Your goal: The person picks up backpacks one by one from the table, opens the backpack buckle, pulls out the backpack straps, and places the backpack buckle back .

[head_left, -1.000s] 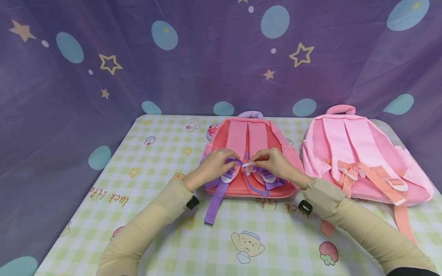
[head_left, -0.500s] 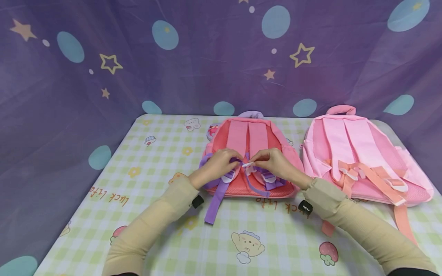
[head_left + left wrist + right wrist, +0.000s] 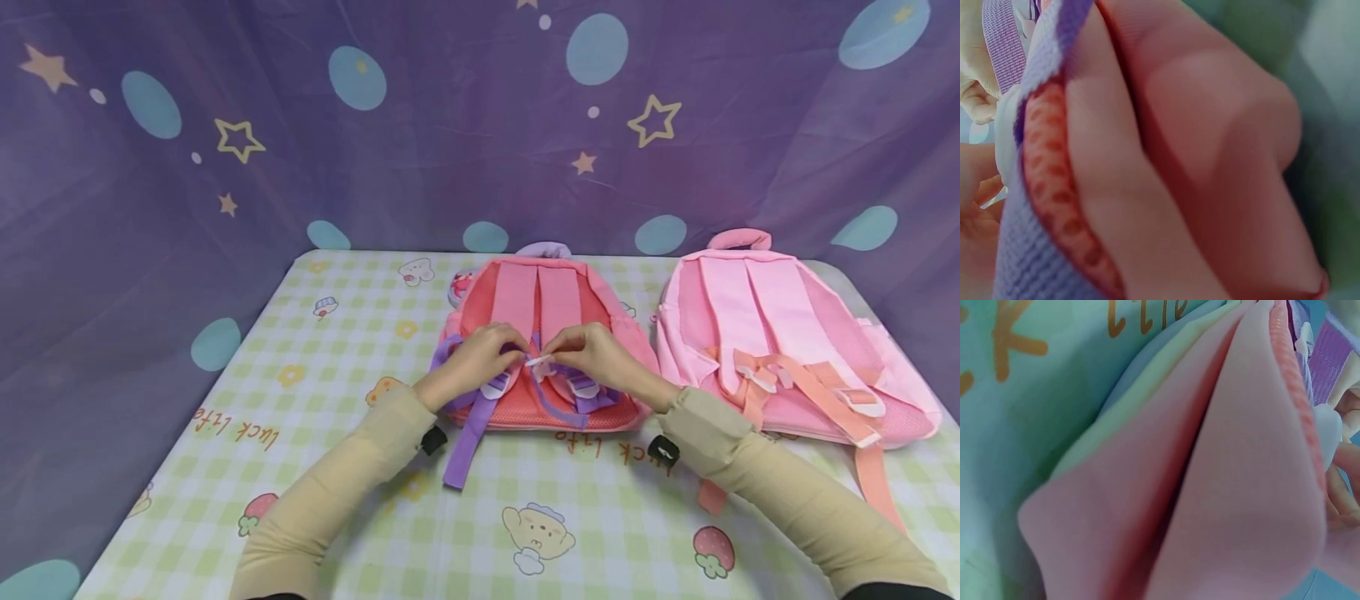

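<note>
A coral-pink backpack (image 3: 517, 292) lies with its shoulder straps facing up in the head view. Over its lower middle, a small white buckle (image 3: 537, 361) shows between my two hands. My right hand (image 3: 592, 350) pinches the buckle from the right. My left hand (image 3: 483, 354) pinches the purple webbing strap at the buckle's left side. One loose purple strap end (image 3: 467, 450) hangs onto the tablecloth, and another purple strap (image 3: 558, 408) curves below the buckle. Fingers (image 3: 979, 219) show at the left wrist view's edge, partly hidden by the bag's side.
To the right lies a light pink backpack (image 3: 761, 317) with orange straps, close beside the coral one. Both bags rest on a green checked tablecloth (image 3: 360, 500). A purple curtain (image 3: 465, 125) hangs behind the table.
My left hand and forearm have shifted a little to the right, closer to the buckle, and the purple strap now bows out left of that hand. My right hand has barely moved.
</note>
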`<state>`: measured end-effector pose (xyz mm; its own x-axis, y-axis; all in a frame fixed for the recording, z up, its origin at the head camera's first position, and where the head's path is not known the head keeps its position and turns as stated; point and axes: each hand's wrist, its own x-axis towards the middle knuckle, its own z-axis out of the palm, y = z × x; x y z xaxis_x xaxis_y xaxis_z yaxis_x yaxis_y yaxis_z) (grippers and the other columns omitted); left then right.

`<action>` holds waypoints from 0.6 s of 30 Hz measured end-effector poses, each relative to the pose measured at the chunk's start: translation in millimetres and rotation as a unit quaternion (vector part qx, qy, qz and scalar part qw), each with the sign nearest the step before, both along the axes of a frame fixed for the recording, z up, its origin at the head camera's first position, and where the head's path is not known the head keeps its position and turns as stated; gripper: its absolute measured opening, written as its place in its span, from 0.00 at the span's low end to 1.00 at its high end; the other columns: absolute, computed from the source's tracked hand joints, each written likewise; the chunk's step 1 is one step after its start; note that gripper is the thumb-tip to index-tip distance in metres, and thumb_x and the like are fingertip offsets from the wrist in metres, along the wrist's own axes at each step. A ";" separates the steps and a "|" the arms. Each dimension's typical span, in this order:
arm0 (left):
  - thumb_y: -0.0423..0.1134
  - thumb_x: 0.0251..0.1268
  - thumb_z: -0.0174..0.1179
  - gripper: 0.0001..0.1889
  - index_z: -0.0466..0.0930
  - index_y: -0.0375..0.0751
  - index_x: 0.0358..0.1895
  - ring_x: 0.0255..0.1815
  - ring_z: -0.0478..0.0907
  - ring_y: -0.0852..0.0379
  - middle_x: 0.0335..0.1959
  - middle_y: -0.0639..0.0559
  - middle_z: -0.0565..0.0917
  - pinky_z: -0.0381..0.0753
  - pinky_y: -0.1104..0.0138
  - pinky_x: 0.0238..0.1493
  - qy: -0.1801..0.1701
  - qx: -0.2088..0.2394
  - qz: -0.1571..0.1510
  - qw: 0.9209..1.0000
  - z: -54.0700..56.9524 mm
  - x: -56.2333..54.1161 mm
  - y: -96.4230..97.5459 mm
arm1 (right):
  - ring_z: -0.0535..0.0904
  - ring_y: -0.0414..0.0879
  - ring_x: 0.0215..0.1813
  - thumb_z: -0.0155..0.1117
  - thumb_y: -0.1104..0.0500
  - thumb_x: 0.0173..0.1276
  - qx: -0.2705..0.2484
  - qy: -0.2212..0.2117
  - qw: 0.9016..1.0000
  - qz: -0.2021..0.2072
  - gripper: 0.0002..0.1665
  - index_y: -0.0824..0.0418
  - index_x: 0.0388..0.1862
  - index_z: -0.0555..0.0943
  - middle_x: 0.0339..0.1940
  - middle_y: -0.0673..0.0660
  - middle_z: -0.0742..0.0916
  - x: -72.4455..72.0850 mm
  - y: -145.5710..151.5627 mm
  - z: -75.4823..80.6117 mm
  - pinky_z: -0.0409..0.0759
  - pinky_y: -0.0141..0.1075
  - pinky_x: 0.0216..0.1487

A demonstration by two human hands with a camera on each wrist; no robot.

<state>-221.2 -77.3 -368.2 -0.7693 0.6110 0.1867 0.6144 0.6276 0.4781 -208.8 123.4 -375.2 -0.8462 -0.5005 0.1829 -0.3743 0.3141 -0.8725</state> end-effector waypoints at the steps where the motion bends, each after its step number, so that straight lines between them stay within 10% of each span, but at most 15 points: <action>1: 0.32 0.58 0.57 0.05 0.81 0.39 0.35 0.39 0.75 0.57 0.34 0.51 0.80 0.73 0.67 0.44 0.001 0.000 0.000 1.000 -0.2 -0.1 0.1 | 0.80 0.53 0.33 0.58 0.72 0.57 0.003 0.003 1.000 0.000 0.06 0.70 0.32 0.82 0.29 0.62 0.85 0.1 0.2 0.2 0.79 0.35 0.33; 18: 0.33 0.58 0.57 0.04 0.80 0.40 0.35 0.40 0.75 0.57 0.34 0.51 0.80 0.72 0.68 0.45 -0.003 0.004 0.008 1.000 -2.7 -0.1 0.2 | 0.79 0.47 0.30 0.62 0.68 0.56 0.032 0.013 0.999 0.011 0.05 0.66 0.31 0.83 0.29 0.59 0.85 0.8 4.7 -1.0 0.74 0.27 0.30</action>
<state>-221.3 -77.1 -370.9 -0.7804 0.5965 0.1877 0.6013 0.6333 0.4872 -208.0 128.2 -376.2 -0.8307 -0.5295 0.1718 -0.4038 0.3607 -0.8407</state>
